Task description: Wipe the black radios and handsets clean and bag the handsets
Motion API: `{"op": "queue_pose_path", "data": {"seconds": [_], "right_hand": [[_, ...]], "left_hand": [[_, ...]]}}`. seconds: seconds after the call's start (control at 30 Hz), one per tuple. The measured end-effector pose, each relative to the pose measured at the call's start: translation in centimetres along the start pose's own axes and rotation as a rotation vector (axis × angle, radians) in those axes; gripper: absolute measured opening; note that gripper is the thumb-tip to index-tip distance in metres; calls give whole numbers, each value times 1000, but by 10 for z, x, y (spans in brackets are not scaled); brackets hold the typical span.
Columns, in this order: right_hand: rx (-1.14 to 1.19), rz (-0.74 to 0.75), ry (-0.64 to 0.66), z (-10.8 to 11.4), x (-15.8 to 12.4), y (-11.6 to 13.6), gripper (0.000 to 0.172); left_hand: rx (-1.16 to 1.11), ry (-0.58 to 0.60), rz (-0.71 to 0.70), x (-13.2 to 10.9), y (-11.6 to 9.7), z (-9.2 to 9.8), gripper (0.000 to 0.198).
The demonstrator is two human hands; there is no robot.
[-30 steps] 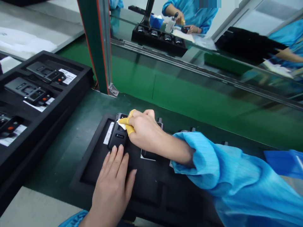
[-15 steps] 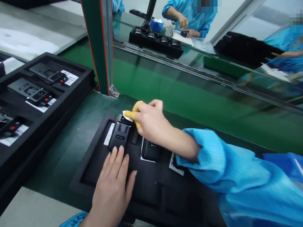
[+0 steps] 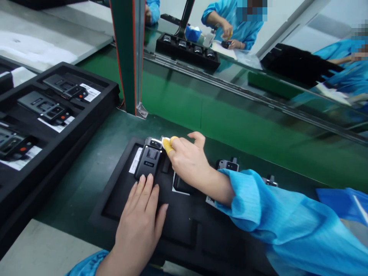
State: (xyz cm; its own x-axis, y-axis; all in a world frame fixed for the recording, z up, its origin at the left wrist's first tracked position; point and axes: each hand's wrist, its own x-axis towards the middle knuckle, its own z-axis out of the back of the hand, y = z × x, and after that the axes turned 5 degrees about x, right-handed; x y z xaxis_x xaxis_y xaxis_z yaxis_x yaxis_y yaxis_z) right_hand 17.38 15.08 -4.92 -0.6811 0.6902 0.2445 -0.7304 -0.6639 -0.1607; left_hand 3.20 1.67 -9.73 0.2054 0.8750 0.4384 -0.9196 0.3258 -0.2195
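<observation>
A black foam tray (image 3: 115, 193) lies on the green belt in front of me. At its left end sits a small black device (image 3: 148, 162) with a white label beside it. My left hand (image 3: 140, 220) lies flat on the tray, fingers stretched, their tips touching the device's near end. My right hand (image 3: 188, 161), with yellow finger cots, pinches a small white wipe (image 3: 166, 142) against the device's top right corner. More black devices (image 3: 227, 165) sit further right in the tray, partly hidden by my blue sleeve.
A second black tray (image 3: 94, 105) with several devices and labels stands at the left. A green and metal post (image 3: 128, 57) rises behind the tray. Beyond a rail, people in blue coats work at another tray (image 3: 186, 51). A blue bin (image 3: 342, 197) is at right.
My right hand slid the wipe from the device's face up and right to its top corner. The left hand stayed put. The view shifted slightly.
</observation>
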Motion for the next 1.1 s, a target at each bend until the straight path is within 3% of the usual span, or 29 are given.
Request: {"op": "queue_pose_path", "data": {"seconds": [0.1,0.23,0.37,0.63,0.9,1.1], "right_hand": [[-20,-53,-36,3,-7,2,30],[52,139,-116,3,-9,22,28],[136,251,-95,-2,-6,42,30],[96,201,-86,0,-23,33,31],[177,208,-141,-5,-5,52,34],[98,183,-177,1,-19,45,38]], "left_hand": [[8,-9,3,1,-1,0,32],[10,-9,-1,1,-2,1,34],[7,2,6,1,-2,2,36],[4,11,13,2,-3,3,34],[-15,49,12,2,-2,4,34],[15,37,-6,2,0,4,37]]}}
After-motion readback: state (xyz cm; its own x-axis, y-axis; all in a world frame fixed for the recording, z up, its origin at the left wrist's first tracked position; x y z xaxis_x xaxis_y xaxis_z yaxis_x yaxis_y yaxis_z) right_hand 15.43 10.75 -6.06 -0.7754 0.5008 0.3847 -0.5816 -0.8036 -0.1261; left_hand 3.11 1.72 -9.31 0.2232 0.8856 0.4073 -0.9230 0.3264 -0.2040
